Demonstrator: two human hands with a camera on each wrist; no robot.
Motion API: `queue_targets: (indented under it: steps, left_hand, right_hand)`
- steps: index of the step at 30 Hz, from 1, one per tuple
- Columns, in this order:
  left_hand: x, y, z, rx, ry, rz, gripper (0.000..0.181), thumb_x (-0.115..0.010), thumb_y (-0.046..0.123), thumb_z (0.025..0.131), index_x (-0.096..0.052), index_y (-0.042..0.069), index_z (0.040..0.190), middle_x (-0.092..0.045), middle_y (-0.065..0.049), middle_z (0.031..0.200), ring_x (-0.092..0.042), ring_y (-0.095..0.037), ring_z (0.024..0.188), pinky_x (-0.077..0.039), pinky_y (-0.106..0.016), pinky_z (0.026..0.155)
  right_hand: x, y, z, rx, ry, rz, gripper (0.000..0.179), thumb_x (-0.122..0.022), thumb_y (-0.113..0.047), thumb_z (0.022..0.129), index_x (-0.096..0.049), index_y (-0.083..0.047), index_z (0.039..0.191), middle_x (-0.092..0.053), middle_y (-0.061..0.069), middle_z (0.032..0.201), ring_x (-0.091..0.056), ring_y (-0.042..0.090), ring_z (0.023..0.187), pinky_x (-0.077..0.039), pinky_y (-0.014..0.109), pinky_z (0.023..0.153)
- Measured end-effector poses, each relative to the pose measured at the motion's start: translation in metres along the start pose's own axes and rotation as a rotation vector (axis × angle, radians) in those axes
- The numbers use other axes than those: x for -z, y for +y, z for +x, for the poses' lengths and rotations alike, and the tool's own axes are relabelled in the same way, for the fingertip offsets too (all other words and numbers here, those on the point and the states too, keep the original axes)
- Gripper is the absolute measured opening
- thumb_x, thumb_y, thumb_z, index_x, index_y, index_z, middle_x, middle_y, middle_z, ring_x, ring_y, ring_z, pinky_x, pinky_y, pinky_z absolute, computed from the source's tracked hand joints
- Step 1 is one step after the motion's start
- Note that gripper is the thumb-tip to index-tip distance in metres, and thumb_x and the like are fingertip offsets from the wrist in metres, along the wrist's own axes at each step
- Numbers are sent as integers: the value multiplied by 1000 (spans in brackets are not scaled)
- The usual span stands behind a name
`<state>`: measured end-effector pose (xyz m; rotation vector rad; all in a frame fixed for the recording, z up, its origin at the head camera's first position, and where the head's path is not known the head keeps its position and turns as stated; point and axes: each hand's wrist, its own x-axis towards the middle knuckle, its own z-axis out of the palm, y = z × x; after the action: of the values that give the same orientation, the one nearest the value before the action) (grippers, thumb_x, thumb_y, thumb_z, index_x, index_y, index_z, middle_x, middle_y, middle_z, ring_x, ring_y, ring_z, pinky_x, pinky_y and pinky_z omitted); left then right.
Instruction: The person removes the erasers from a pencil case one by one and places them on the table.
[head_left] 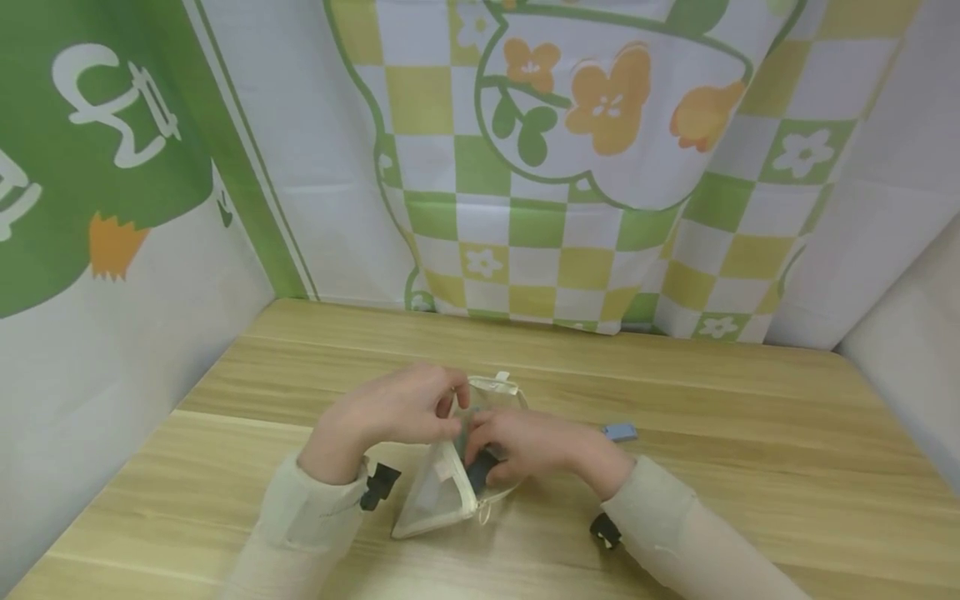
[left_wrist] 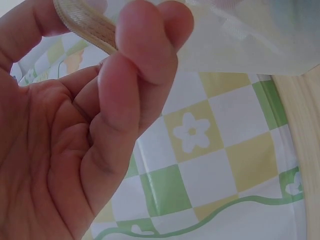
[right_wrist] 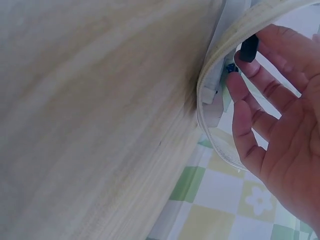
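A see-through pouch [head_left: 431,500] with a cream zipper edge stands open on the table, between both hands. My left hand [head_left: 405,407] pinches the rim at the far left; its thumb and fingers close on the zipper tape [left_wrist: 92,27] in the left wrist view. Inside the mouth of the pouch is my right hand [head_left: 536,446], with its thumb and fingertips around a small dark object [right_wrist: 248,48]. Its kind cannot be made out. Near it in the right wrist view, pale flat items [right_wrist: 214,107] lie within the pouch, partly hidden by the rim.
A small light-blue item [head_left: 620,432] lies on the wooden table [head_left: 750,467], just beyond my right wrist. Checked, flowered cloth [head_left: 480,225] hangs along the table's back edge. Black wrist mounts [head_left: 380,486] sit at both cuffs.
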<state>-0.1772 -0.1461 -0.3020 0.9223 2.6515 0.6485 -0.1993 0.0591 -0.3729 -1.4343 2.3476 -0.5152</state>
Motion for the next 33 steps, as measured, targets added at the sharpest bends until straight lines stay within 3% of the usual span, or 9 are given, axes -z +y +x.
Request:
queue_targets:
  steps: [10, 28, 33]
  left_hand:
    - [0, -1, -1, -1, -3, -17, 28, -61, 8, 82, -65, 2, 109, -46, 6, 61, -36, -6, 51, -30, -20, 49]
    - [-1, 1, 1, -5, 6, 8, 28, -62, 9, 81, -66, 2, 107, -52, 4, 68, -44, -7, 57, -36, -21, 53]
    - [-1, 1, 1, -4, 5, 11, 26, -62, 10, 82, -66, 4, 107, -52, 4, 68, -44, -7, 57, -36, -21, 53]
  right_hand:
    - [4, -1, -2, 8, 30, 6, 26, -76, -12, 82, -72, -10, 107, -65, -2, 107, -56, 7, 96, -48, 20, 87]
    - [8, -3, -11, 14, 108, 41, 24, -77, -14, 82, -72, -9, 105, -66, 0, 105, -56, 7, 90, -49, 19, 81]
    - [9, -5, -16, -23, 126, 53, 25, -77, -17, 83, -72, -11, 107, -66, -3, 105, -57, 9, 88, -49, 19, 78]
